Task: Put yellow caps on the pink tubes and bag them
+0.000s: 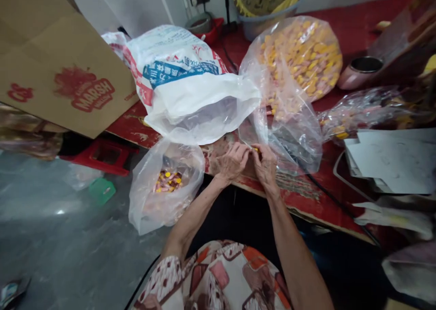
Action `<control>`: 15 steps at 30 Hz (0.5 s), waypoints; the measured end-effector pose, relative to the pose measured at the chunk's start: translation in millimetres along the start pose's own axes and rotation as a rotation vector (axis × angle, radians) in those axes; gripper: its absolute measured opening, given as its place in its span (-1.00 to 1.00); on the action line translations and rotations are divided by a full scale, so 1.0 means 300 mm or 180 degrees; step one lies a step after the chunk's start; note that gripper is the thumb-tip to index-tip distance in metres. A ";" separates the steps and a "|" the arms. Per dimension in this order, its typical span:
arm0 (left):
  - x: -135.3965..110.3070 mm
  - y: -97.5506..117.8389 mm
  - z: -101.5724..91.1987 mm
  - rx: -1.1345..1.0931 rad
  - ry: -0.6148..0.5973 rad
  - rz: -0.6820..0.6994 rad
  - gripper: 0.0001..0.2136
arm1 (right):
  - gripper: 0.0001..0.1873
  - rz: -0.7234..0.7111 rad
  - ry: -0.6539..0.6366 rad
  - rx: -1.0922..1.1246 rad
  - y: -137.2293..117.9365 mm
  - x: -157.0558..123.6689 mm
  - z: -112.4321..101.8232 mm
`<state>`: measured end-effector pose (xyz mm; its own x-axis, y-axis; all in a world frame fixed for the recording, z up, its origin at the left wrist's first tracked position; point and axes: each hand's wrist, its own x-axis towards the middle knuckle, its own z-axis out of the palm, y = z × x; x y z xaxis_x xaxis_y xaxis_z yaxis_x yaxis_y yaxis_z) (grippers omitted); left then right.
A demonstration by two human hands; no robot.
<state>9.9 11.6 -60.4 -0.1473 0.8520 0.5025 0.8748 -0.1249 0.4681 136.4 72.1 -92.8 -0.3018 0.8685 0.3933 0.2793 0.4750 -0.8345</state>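
The left hand and the right hand meet just above the front edge of the red bench. The right hand's thumb and fingers are pinched on a small yellow piece; the left hand's fingers are drawn together next to it, though I cannot tell what they grip.

Behind the hands lies a white sack, its mouth towards the person. White Chinese characters run along its blue band, too skewed to read with certainty, with red print at the sides and smaller lines above, too fine to read.

On the left, a brown carton says "MARSH" in large red letters; the smaller line beneath is blurred. A red mark beside it looks like "GS".

To the right of the sack, a clear bag bulges with yellow and pink pieces. An open plastic bag, left of the left hand, holds more of them. Papers at the far right bear faint marks I cannot read, near a pink cup.
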 end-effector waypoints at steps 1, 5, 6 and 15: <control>0.000 0.002 -0.006 -0.0069 -0.0050 -0.0019 -0.87 | -0.62 -0.0011 0.0011 -0.0031 0.001 0.000 -0.001; 0.003 0.018 -0.053 -0.0215 0.0430 -0.0174 -0.86 | -0.64 0.0000 -0.0024 -0.0123 0.001 0.001 -0.006; -0.001 0.018 -0.060 -0.0176 0.0582 -0.0235 -0.84 | -0.65 0.0007 -0.0022 -0.0126 0.001 0.001 -0.008; -0.015 -0.080 -0.042 -0.0873 0.0507 -0.1037 -0.87 | -0.66 0.0074 0.0013 -0.0088 -0.014 0.000 -0.010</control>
<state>-16.3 4.3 -64.8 -0.4826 0.7830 0.3925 0.6195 -0.0116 0.7849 138.1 70.6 -88.1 -0.2912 0.8798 0.3757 0.3113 0.4585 -0.8324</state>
